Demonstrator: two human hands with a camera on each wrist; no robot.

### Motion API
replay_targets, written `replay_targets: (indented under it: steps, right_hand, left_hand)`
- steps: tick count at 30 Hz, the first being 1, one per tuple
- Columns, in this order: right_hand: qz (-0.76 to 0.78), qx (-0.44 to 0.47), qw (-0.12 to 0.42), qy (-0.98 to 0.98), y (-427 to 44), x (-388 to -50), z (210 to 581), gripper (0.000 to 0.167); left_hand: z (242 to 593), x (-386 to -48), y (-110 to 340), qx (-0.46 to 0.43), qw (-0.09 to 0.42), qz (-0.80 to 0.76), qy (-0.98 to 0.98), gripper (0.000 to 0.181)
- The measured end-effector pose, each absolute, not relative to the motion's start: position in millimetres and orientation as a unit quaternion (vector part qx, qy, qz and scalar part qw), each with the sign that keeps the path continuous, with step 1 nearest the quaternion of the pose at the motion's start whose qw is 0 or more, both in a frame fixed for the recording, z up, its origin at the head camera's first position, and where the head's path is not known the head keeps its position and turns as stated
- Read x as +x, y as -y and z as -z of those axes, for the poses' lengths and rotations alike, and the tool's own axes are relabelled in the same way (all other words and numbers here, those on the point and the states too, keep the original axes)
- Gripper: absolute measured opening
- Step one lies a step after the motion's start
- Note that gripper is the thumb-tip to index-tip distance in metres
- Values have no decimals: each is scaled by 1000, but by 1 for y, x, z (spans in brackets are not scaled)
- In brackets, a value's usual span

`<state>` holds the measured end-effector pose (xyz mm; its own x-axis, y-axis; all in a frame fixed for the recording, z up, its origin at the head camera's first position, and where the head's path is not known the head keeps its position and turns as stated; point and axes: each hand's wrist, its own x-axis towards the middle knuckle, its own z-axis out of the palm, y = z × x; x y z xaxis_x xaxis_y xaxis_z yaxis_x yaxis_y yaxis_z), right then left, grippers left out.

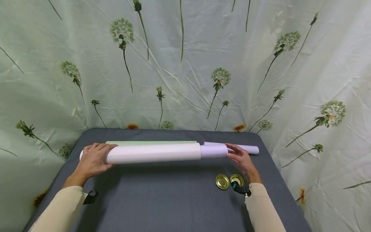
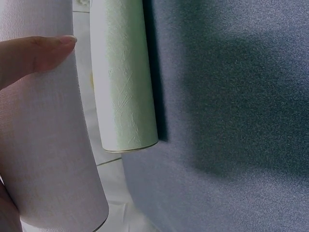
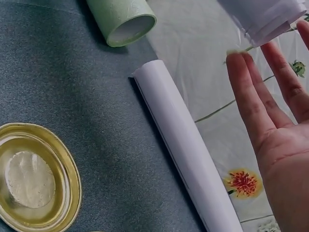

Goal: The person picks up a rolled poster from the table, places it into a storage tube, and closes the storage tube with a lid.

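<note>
My left hand (image 1: 94, 161) grips a pale pinkish-white tube (image 1: 153, 153) near its left end, holding it level above the table. From the tube's right end sticks out a rolled sheet of white paper (image 1: 214, 151). At the free end of that roll, my right hand (image 1: 242, 161) has its fingertips against the edge. In the right wrist view its fingers (image 3: 248, 99) look fairly straight, with the palm showing. Behind the held tube lies a pale green tube (image 2: 123, 82), hollow at its right end. To its right another white paper roll (image 3: 178, 140) rests on the table.
Two round gold-coloured metal lids (image 1: 222, 182) lie beneath my right wrist, one partly hidden by the wrist camera. Dark grey cloth covers the table (image 1: 162, 199). A curtain (image 1: 185, 74) with dandelion prints hangs close behind and at both sides.
</note>
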<state>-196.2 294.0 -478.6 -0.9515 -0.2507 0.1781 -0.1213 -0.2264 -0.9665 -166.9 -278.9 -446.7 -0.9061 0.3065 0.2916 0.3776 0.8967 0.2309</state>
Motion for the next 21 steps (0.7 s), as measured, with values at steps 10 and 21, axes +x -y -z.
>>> replay_targets:
  steps: [10,21]
  right_hand:
    - [779,-142,55,-608,-291,-199,477,40]
    - [784,-138,56,-603,-292,-197,476,42]
  left_hand:
    - [447,-168,278,-181,121,147,965,66]
    - [448,-168,276,-187,130,147,963,67]
